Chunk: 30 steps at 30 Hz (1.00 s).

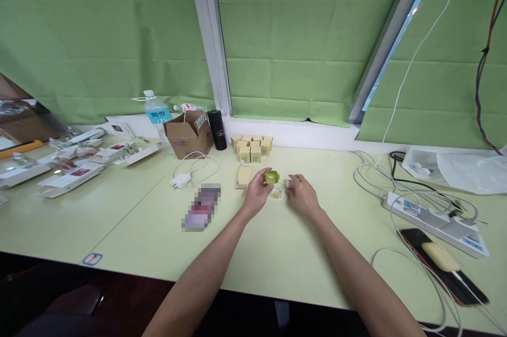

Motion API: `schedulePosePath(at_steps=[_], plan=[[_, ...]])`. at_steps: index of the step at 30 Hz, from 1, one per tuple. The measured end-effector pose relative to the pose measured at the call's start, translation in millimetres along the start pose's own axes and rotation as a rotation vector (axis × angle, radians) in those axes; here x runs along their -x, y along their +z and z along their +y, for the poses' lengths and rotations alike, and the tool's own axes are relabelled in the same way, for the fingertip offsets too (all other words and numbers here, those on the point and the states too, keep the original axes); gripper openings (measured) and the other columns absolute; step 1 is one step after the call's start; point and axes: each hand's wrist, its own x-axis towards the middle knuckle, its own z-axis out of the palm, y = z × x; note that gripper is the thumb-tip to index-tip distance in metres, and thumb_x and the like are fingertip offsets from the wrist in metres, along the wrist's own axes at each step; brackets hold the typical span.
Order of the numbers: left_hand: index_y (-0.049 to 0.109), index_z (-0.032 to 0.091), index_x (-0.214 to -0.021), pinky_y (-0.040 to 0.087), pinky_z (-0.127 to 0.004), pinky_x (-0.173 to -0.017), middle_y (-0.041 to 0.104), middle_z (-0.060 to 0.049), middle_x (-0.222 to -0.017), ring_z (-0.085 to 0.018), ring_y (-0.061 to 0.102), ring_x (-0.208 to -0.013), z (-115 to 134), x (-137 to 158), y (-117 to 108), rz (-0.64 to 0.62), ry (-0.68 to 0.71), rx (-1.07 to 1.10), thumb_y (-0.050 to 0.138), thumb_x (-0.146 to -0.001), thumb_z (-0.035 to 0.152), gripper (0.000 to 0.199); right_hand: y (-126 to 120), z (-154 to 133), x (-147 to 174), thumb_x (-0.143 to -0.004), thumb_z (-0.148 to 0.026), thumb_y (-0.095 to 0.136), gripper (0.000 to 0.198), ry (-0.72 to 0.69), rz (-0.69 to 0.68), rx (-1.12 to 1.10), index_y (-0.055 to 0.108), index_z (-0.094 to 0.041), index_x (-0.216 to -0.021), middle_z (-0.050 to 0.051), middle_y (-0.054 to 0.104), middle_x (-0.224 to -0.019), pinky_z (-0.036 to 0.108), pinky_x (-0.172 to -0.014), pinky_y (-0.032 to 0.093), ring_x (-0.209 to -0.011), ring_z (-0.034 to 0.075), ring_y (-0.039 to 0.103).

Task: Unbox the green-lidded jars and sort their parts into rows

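Left fingers (260, 175) grip green case (271, 177); right fingers (298, 180) hold small pale piece (289, 184); small boxes (255, 150) behind.

- Pale green table (130, 242)
- Small tan boxes (255, 150) stand at the back
- Brown carton (190, 140) stands beside a black flask (217, 130)
- Power strip (415, 216) and dark phone (451, 282) lie at right

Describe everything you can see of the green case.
The green case is small, squarish and round-cornered, apparently plastic, with a hollow facing the camera and a pale patch inside. The left hand holds it between thumb and fingers. A clear case shows just below it in view; whether they touch is unclear.
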Motion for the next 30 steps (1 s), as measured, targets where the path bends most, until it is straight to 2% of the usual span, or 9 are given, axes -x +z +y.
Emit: schedulePosePath(at_steps=[4, 7, 9, 11, 13, 20, 27, 30], plan=[[0.056, 0.019, -0.134, 0.052, -0.032, -0.091, 0.068, -0.013, -0.120, -0.022, 0.067, -0.107, 2, 1, 1, 0.010, -0.006, -0.035, 0.076, -0.086, 0.046, 0.058, -12, -3, 8, -0.094, -0.025, 0.056, 0.043, -0.113, 0.268, -0.173, 0.055, -0.019, -0.136, 0.015, 0.061, -0.133, 0.043, -0.097, 0.053, -0.123, 0.030, 0.058], [0.058, 0.020, -0.134, 0.052, -0.033, -0.092, 0.068, -0.013, -0.122, -0.023, 0.066, -0.109, 8, 4, 3, -0.027, -0.009, -0.060, 0.076, -0.086, 0.044, 0.057, -27, -12, 15, -0.096, -0.022, 0.054, 0.028, -0.333, 0.464, -0.340, 0.062, -0.022, -0.123, 0.012, 0.065, -0.124, 0.043, -0.096, 0.054, -0.117, 0.026, 0.061], [0.060, 0.020, -0.134, 0.052, -0.034, -0.093, 0.067, -0.013, -0.125, -0.023, 0.065, -0.110, 13, 7, 6, -0.087, -0.017, -0.066, 0.076, -0.086, 0.042, 0.055, -36, -21, 21, -0.098, -0.018, 0.052, 0.023, -0.467, 0.519, -0.376, 0.066, -0.025, -0.114, 0.010, 0.067, -0.117, 0.041, -0.090, 0.056, -0.110, 0.024, 0.064], [0.062, 0.021, -0.133, 0.052, -0.035, -0.096, 0.068, -0.013, -0.126, -0.023, 0.065, -0.110, 18, 11, 10, -0.155, -0.024, -0.068, 0.077, -0.086, 0.039, 0.053, -43, -31, 26, -0.097, -0.014, 0.051, 0.022, -0.526, 0.538, -0.349, 0.069, -0.025, -0.104, 0.009, 0.068, -0.113, 0.039, -0.084, 0.057, -0.105, 0.023, 0.063], [0.063, 0.021, -0.133, 0.052, -0.036, -0.098, 0.068, -0.012, -0.125, -0.022, 0.065, -0.110, 23, 13, 13, -0.201, -0.037, -0.076, 0.076, -0.086, 0.035, 0.050, -45, -38, 29, -0.096, -0.010, 0.052, 0.024, -0.521, 0.541, -0.300, 0.071, -0.024, -0.096, 0.009, 0.068, -0.112, 0.037, -0.079, 0.057, -0.102, 0.022, 0.062], [0.066, 0.021, -0.129, 0.052, -0.036, -0.095, 0.070, -0.009, -0.115, -0.020, 0.064, -0.103, 32, 14, 15, -0.212, -0.074, -0.144, 0.073, -0.086, 0.025, 0.044, -47, -43, 32, -0.092, -0.006, 0.055, 0.026, -0.443, 0.540, -0.188, 0.073, -0.023, -0.085, 0.007, 0.069, -0.107, 0.027, -0.060, 0.051, -0.104, 0.023, 0.055], [0.066, 0.024, -0.127, 0.051, -0.033, -0.090, 0.070, -0.006, -0.115, -0.018, 0.062, -0.100, 35, 13, 13, -0.222, -0.070, -0.263, 0.068, -0.084, 0.017, 0.043, -48, -44, 31, -0.094, -0.011, 0.054, 0.020, -0.403, 0.479, -0.077, 0.070, -0.019, -0.085, 0.012, 0.064, -0.109, 0.025, -0.044, 0.038, -0.111, 0.026, 0.053], [0.066, 0.024, -0.127, 0.051, -0.032, -0.088, 0.070, -0.005, -0.116, -0.018, 0.062, -0.100, 37, 12, 12, -0.243, -0.069, -0.310, 0.067, -0.085, 0.017, 0.043, -48, -43, 31, -0.095, -0.013, 0.053, 0.019, -0.388, 0.441, -0.080, 0.069, -0.019, -0.087, 0.013, 0.063, -0.111, 0.024, -0.043, 0.038, -0.113, 0.027, 0.053]])
